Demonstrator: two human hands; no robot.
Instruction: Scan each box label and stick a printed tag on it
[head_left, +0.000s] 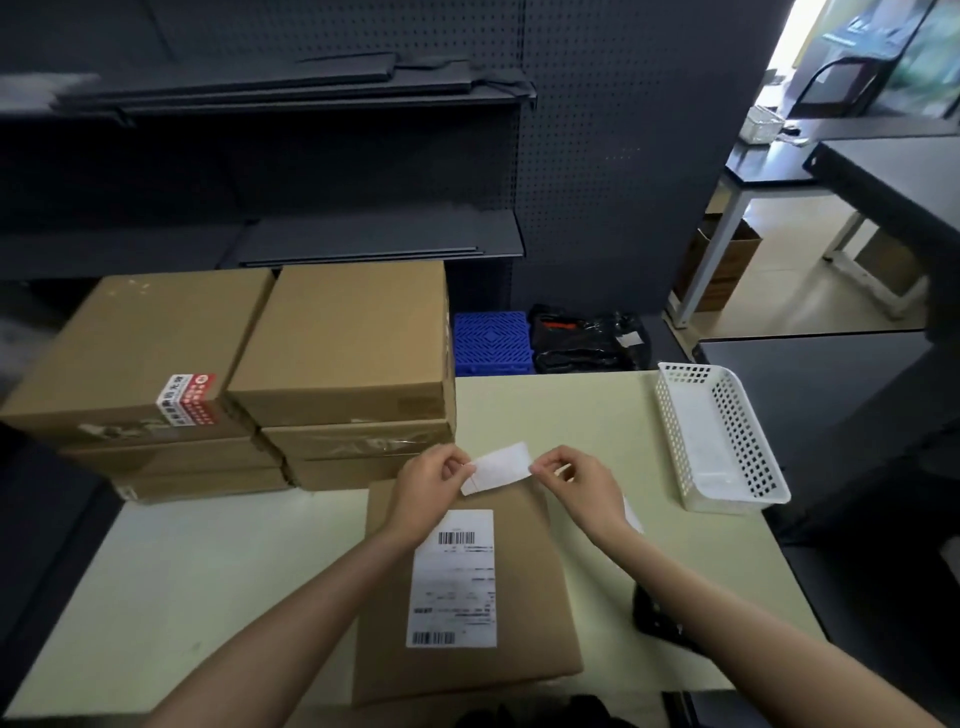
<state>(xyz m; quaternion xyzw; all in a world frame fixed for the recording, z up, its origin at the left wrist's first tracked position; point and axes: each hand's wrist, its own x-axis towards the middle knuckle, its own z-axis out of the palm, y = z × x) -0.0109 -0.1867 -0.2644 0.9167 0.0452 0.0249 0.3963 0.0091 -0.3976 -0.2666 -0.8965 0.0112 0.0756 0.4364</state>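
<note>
A flat cardboard box (524, 613) lies on the pale table (208, 571) in front of me, with a white shipping label (454, 577) bearing barcodes on its top. Above the box's far edge I hold a small white printed tag (497, 467) between both hands. My left hand (428, 488) pinches its left end and my right hand (576, 483) pinches its right end. The tag hangs in the air, apart from the box.
Two stacks of cardboard boxes (234, 374) stand at the table's back left. A white perforated basket (722, 441) sits at the right edge. A black device (660, 618) lies beside my right forearm. Dark shelving rises behind; a blue crate (491, 343) sits on the floor.
</note>
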